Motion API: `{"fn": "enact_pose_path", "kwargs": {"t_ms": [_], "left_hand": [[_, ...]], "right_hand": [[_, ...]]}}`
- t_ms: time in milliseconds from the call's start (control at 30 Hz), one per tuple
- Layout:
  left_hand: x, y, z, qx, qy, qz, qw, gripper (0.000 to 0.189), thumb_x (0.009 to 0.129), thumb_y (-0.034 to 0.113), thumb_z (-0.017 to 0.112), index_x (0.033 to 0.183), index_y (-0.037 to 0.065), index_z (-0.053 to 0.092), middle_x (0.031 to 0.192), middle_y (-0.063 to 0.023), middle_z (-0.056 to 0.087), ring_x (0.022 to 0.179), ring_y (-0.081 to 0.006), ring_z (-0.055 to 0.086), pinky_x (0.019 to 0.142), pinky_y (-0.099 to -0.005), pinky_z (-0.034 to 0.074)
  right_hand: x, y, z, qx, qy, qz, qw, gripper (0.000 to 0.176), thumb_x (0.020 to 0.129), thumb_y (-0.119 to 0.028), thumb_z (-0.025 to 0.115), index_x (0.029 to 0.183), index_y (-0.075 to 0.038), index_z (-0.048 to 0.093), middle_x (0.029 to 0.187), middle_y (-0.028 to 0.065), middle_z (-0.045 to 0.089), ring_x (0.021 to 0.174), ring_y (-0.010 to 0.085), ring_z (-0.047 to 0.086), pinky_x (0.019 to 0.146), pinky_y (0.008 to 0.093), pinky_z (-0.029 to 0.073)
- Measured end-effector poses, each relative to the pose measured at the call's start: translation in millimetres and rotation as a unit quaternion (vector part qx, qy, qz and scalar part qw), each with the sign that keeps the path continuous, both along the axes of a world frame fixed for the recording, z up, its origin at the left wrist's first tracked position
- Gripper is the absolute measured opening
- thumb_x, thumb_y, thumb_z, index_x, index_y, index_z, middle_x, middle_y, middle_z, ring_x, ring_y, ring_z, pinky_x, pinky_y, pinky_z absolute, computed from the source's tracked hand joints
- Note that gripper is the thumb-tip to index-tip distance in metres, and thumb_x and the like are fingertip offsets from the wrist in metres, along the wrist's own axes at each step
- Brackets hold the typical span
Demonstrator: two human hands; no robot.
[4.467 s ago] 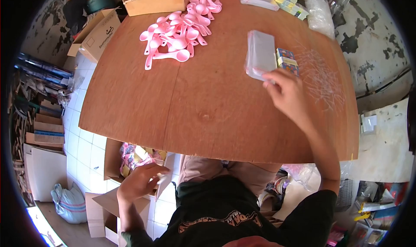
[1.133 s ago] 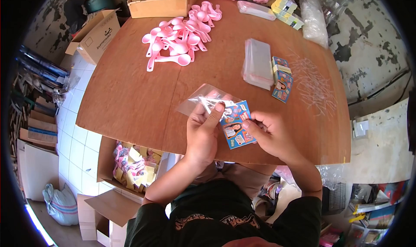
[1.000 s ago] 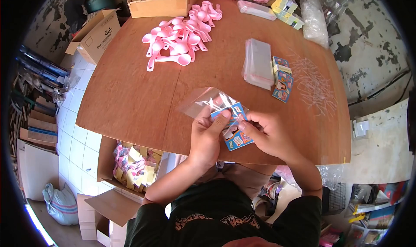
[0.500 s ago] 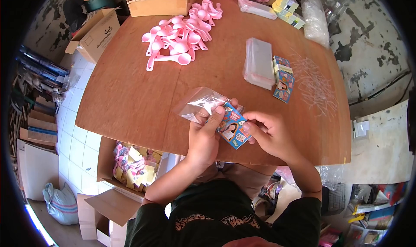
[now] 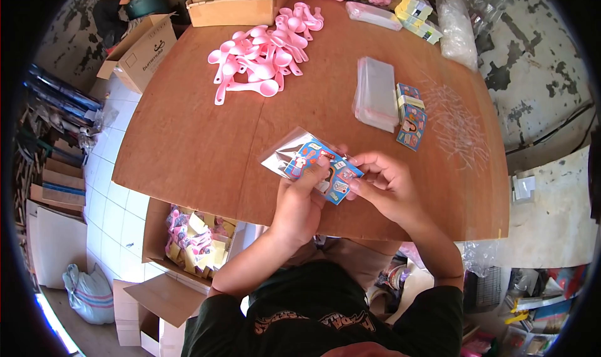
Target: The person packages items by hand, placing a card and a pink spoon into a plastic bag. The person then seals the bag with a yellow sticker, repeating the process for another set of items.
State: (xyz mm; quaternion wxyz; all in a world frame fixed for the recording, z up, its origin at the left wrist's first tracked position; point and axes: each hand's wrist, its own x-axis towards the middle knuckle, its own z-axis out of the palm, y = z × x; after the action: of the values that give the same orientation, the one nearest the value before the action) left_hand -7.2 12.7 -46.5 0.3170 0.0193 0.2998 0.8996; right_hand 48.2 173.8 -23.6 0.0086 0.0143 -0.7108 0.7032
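Note:
Near the table's front edge, my left hand point(image 5: 302, 197) holds a clear plastic bag point(image 5: 280, 153) with its thumb on top. A blue printed card point(image 5: 313, 160) lies largely within the bag, its lower right part between my hands. My right hand point(image 5: 385, 188) pinches the card's right edge between thumb and fingers. Beyond my hands lie a stack of clear bags point(image 5: 375, 94) and a banded stack of blue cards point(image 5: 410, 118). Thin clear strips point(image 5: 454, 122) are scattered to their right. A pile of pink spoons point(image 5: 260, 56) sits at the back left of the table.
The brown table point(image 5: 188, 150) has a cardboard box point(image 5: 238, 6) at its back edge. Below its left front edge stands an open box of pink and yellow packs point(image 5: 197, 241). A person point(image 5: 109, 15) is at the far upper left. Yellow card stacks point(image 5: 416, 15) lie at the back right.
The blue card has moved left into the clear bag and now fills much of it. The bag lies flatter around it. Both hands keep their hold.

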Motion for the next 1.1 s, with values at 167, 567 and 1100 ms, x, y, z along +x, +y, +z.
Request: {"fn": "enact_pose_path", "kwargs": {"t_ms": [167, 567, 1100], "left_hand": [[2, 4, -7, 0.048, 0.009, 0.004, 0.999, 0.039, 0.091, 0.023, 0.061, 0.122, 0.001, 0.051, 0.115, -0.0121, 0.06, 0.096, -0.0202, 0.062, 0.076, -0.0357, 0.052], [3, 27, 4, 0.075, -0.064, 0.103, 0.99, 0.037, 0.096, 0.011, 0.048, 0.131, 0.004, 0.038, 0.128, -0.0153, 0.052, 0.121, -0.026, 0.051, 0.096, -0.0413, 0.049], [6, 35, 2, 0.066, -0.027, 0.123, 0.99, 0.034, 0.098, 0.018, 0.046, 0.13, 0.01, 0.039, 0.125, -0.0086, 0.055, 0.113, -0.0215, 0.054, 0.093, -0.0395, 0.049]], "right_hand": [[0, 2, -6, 0.0, -0.018, -0.024, 1.0, 0.023, 0.088, -0.002, 0.063, 0.106, 0.004, 0.05, 0.094, 0.0122, 0.064, 0.079, 0.0132, 0.064, 0.069, 0.0264, 0.055], [5, 15, -23, -0.036, 0.038, -0.011, 0.999, 0.032, 0.085, 0.001, 0.064, 0.114, 0.005, 0.052, 0.104, 0.0123, 0.062, 0.097, 0.017, 0.062, 0.083, 0.0309, 0.055], [12, 12, -15, -0.155, 0.0, -0.005, 0.988, 0.027, 0.087, 0.001, 0.062, 0.112, 0.006, 0.053, 0.102, 0.013, 0.062, 0.096, 0.0178, 0.063, 0.083, 0.0315, 0.054]]}}
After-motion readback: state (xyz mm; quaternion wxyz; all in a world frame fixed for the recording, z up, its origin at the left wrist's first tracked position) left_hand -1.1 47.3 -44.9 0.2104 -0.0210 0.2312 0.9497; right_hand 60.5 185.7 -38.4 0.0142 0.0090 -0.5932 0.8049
